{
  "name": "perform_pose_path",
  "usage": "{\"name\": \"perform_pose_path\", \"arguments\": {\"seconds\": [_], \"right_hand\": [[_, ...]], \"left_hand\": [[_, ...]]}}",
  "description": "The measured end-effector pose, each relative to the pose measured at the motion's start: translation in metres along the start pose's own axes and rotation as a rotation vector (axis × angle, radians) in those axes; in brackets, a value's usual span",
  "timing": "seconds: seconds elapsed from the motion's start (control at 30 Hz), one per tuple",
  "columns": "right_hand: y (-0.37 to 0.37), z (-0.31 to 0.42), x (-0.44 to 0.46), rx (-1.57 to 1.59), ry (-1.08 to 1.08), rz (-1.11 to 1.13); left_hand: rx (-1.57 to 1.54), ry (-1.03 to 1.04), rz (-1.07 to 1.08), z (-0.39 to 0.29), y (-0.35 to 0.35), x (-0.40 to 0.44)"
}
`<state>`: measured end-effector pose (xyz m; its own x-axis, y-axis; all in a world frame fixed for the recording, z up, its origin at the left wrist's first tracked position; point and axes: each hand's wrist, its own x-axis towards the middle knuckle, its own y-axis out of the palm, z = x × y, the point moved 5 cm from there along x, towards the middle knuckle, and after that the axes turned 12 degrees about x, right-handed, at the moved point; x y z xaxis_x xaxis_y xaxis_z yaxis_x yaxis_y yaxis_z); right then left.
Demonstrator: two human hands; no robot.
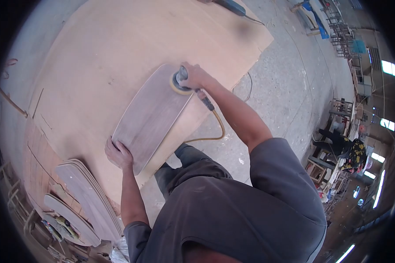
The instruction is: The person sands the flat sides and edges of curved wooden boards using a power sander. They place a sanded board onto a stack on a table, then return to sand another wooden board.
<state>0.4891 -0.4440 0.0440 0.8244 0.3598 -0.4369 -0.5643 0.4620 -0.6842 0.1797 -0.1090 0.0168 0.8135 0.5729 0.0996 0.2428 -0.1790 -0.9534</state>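
A long curved wooden panel (pixel 151 114) lies flat on the big pale board of the worktable (pixel 87 57). My right hand (pixel 194 76) is wrapped round a round air sander (pixel 180 83), whose pad rests on the panel's far end, close to its right edge. From the sander a yellow hose (pixel 221 127) curves down past the table edge. My left hand (pixel 119 153) lies on the near left end of the panel, fingers spread over its edge, with no tool in it.
A stack of curved panels (pixel 85 188) stands at the lower left, beside another curved piece (pixel 70 219). A power tool (pixel 230 6) with a cord lies at the table's far edge. A person (pixel 355 153) in patterned clothing is at a cluttered bench on the right.
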Motion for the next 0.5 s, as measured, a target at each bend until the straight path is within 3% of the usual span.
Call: {"name": "perform_pose_path", "arguments": {"seconds": [0.17,0.33,0.37,0.5], "right_hand": [[0.026,0.026,-0.098,0.073,0.024,0.031],[0.118,0.105,-0.18,-0.021,-0.348,0.041],[0.122,0.127,-0.192,-0.062,-0.387,0.109],[0.12,0.134,-0.185,0.024,-0.373,0.04]], "left_hand": [[0.008,-0.025,-0.001,0.0,0.001,-0.005],[0.008,0.016,-0.019,-0.003,0.001,-0.005],[0.018,0.025,-0.031,-0.003,0.002,-0.007],[0.035,0.042,-0.038,-0.003,0.005,-0.007]]}}
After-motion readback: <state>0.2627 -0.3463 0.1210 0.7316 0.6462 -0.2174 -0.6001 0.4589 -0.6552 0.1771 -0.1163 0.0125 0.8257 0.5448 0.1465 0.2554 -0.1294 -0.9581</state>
